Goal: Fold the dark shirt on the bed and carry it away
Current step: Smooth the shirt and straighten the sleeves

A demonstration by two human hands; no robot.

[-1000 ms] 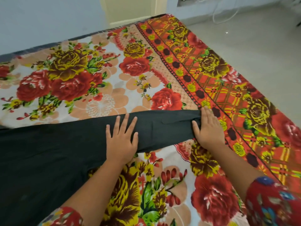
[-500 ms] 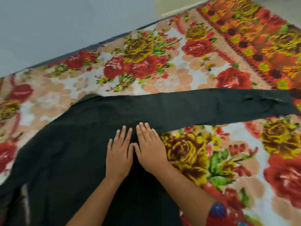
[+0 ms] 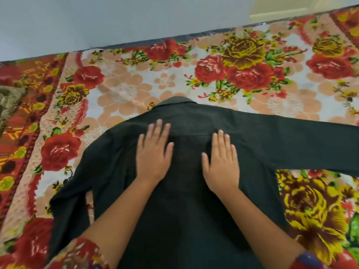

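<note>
The dark shirt [image 3: 186, 200] lies flat on the bed, back side up, its collar pointing away from me. One sleeve stretches straight out to the right, past the frame edge. The other sleeve hangs bent down along the left side. My left hand [image 3: 153, 152] rests flat on the shirt's upper back, fingers straight and a little spread. My right hand [image 3: 221, 162] lies flat beside it, a hand's width to the right, also pressing the cloth. Neither hand grips anything.
The bed carries a floral bedspread [image 3: 126, 88] with red and yellow roses. A pale wall [image 3: 116, 20] runs along the far edge of the bed. A brownish cloth [image 3: 9, 103] lies at the far left edge.
My view has swung left from the right sleeve to the shirt's body. Both hands have slid from the sleeve up onto the upper back and moved apart.
</note>
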